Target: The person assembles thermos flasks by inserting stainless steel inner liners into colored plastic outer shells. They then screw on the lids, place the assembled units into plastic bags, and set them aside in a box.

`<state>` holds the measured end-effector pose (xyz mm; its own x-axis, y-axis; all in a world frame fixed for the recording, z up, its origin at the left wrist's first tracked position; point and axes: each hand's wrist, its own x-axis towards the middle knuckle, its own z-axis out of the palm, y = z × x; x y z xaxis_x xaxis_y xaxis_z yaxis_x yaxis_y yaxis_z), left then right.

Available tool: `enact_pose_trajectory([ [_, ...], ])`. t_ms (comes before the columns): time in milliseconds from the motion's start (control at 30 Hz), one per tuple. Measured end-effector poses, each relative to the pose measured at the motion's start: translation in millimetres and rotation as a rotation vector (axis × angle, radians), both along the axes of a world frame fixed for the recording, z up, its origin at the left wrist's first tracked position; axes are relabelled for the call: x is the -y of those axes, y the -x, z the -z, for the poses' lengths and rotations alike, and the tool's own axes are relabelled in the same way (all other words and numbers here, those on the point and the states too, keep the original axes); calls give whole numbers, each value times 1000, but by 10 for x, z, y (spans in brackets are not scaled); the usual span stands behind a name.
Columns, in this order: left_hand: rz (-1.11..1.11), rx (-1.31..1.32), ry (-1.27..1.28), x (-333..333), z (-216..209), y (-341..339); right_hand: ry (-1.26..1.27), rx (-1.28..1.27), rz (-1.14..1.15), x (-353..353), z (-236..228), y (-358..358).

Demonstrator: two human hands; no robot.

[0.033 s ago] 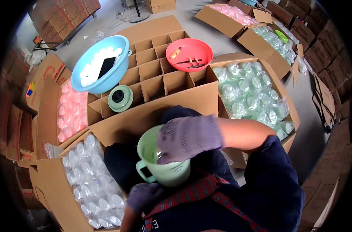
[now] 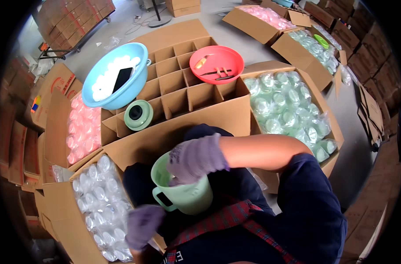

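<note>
A pale green jug (image 2: 188, 193) with a side handle leans tilted in my lap, its mouth up. My gloved right hand (image 2: 194, 160) reaches over the rim with its fingers curled down into the mouth; the fingertips and whatever they grip are hidden inside. My gloved left hand (image 2: 144, 225) is off the jug, just left of and below its handle, beside the box of clear-wrapped items; motion smears its fingers. A green lid (image 2: 143, 122) with a black centre sits on the divided carton (image 2: 196, 123) in front of me.
On the carton rest a blue basin (image 2: 142, 83) with white round pieces and a black phone (image 2: 122, 79), and a red bowl (image 2: 235, 59) with small tools. Boxes of wrapped pink (image 2: 82, 132), clear (image 2: 99, 193) and green containers (image 2: 284, 105) surround me. Stacked cartons (image 2: 75, 24) stand farther off.
My left hand has moved left, away from below the jug's handle. My right hand and the jug have shifted slightly left, and more of the jug's side shows.
</note>
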<state>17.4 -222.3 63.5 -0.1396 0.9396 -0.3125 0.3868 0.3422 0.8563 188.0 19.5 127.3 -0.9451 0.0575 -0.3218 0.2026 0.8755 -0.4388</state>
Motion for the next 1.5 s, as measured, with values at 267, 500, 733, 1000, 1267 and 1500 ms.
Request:
enact_pose_trajectory([
  [267,-145,-355,-671,-1188,362,-138,434,-179,51,-894,763,468],
  [500,169,902,-745,-1734,840,-47,-174,-377,474,-1435,1298,1406],
  [733,-637,168,-619,-1410,769,304,62,-209,692,-1780,1774,1956],
  [1000,-258,868,-682,-1758,563,519,385,-1102,333,-1086,953,871],
  [1267,-252,710,-733,-1903,72,160,-244,-1040,161,-734,482,566],
  [1500,-187,124,-793,-1828,-53,136,1184,-546,577,-793,409,540],
])
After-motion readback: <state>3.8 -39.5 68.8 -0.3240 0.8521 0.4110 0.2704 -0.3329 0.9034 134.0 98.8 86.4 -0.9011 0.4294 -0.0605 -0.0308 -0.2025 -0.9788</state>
